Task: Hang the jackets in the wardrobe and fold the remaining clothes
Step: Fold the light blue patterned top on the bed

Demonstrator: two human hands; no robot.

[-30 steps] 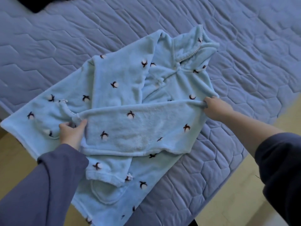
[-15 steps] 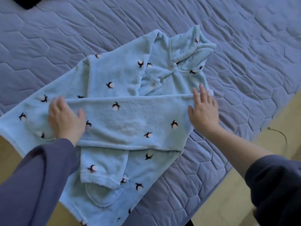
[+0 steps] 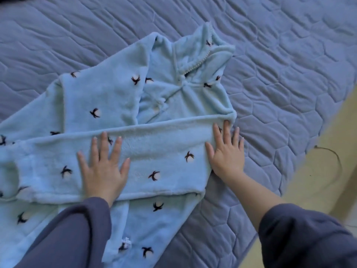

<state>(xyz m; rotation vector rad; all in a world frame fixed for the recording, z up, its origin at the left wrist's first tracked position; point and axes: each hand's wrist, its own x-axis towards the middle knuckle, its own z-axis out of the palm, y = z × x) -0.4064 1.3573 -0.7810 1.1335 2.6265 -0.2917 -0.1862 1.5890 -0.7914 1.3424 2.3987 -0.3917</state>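
— Closest to the camera, what is there?
— Two dark grey-blue cuffs point(image 3: 63, 235), one at each lower corner. The bare hands come out from them.
— How are the hands?
— The left hand point(image 3: 103, 171) lies flat on the folded-over band of the light blue fleece garment point(image 3: 100, 97). Its fingers point(image 3: 105, 146) are straight and spread wide, holding nothing. The right hand point(image 3: 228, 157) lies flat at the right end of the same band. Its fingers point(image 3: 226, 132) are straight and a little apart, also holding nothing.
— Where is the garment?
— It lies spread on the bed point(image 3: 289, 74), on a quilted grey-blue cover, near the bed's edge. It carries small dark-and-white motifs. Beyond the hands, another part is folded over the chest, and the collar point(image 3: 208, 53) with pearly trim points away.
— And to the right?
— A pale floor point(image 3: 318, 190), with a thin cable point(image 3: 334, 157) on it.
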